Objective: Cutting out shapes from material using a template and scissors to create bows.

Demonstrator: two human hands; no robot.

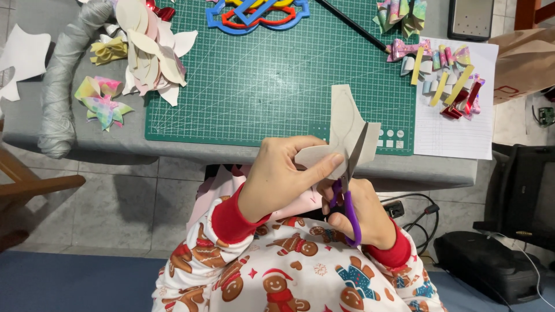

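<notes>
- Left hand (277, 176): fingers pinching pale cut-out (346, 130), long axis toward desk's near edge.
- Right hand (364, 211): fingers through purple scissors (347, 190), blades apparently parted around cut-out.

A: What's in the hands?
B: Left hand (283, 173) pinches a beige cut-out shape (345, 130) just past the table edge. Right hand (361, 211) works purple-handled scissors (348, 179), blades open w/ the shape between them.
A: Around them?
B: Green cutting mat (277, 81) on grey table (34, 110); pile of pale cut shapes (151, 49) top left, pastel bow (103, 101) nearby, folded strips on lined paper (462, 133) at right.
</notes>
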